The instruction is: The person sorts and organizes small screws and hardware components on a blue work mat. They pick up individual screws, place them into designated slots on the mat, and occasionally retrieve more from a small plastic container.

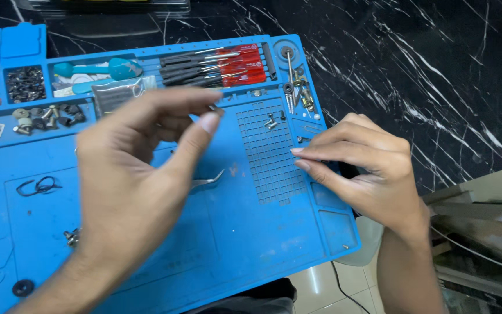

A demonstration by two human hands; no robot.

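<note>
While the left hand (140, 168) pinches a small dark part (215, 108) above the blue mat (251, 232), the right hand (361, 168) pinches something unclear at the mat's right edge.

free: bare mat (233, 232) lower centre | blocked: screwdrivers (216, 67), tweezers (207, 180), loose screws (271, 122)

Under both hands lies a blue work mat (251, 244) that looks like matt, rubbery silicone, smooth apart from a moulded grid of small cells just left of the right hand (367, 168). Curved tweezers (207, 180) of bare, shiny metal show beneath the left hand (140, 174). Beyond that hand, small screwdrivers (216, 67) have dark metal shafts and glossy red plastic handles. The bench (437, 75) beyond the right hand is polished black stone with white veins.
</note>
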